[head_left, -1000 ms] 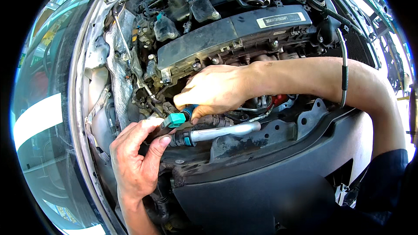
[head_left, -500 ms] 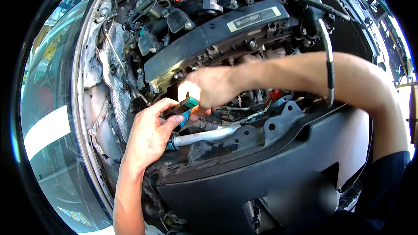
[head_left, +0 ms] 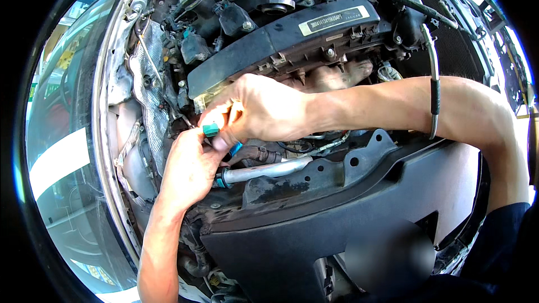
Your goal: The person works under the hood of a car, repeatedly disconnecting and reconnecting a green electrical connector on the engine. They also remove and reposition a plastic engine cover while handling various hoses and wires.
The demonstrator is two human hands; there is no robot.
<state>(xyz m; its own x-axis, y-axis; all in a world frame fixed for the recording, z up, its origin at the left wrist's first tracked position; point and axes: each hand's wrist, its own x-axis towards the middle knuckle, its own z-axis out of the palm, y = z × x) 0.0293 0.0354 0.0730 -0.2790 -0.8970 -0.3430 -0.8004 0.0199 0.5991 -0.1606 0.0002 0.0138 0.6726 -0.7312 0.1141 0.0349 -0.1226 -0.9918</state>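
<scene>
Over the open engine bay, my left hand (head_left: 191,163) is closed round a small dark work light with a green end (head_left: 210,129). Its glow falls on the fingers of my right hand (head_left: 258,106). That hand reaches across from the right, fingers curled and closed, its thumb beside the green end; whatever they pinch is hidden. A bright blue piece (head_left: 234,150) shows just below the two hands, and I cannot tell what it belongs to. Above them runs the long black engine cover (head_left: 241,59) with a pale label.
A silver pipe (head_left: 266,172) lies below the hands, beside a black bracket with holes (head_left: 331,171). A thin metal tube (head_left: 432,62) passes close by my right forearm. The windshield (head_left: 73,151) is on the left, and a broad black panel (head_left: 337,213) spans the near side.
My right hand has moved up and left, and its fingers now meet my left hand at the work light. The light's dark body is now mostly covered by the fingers.
</scene>
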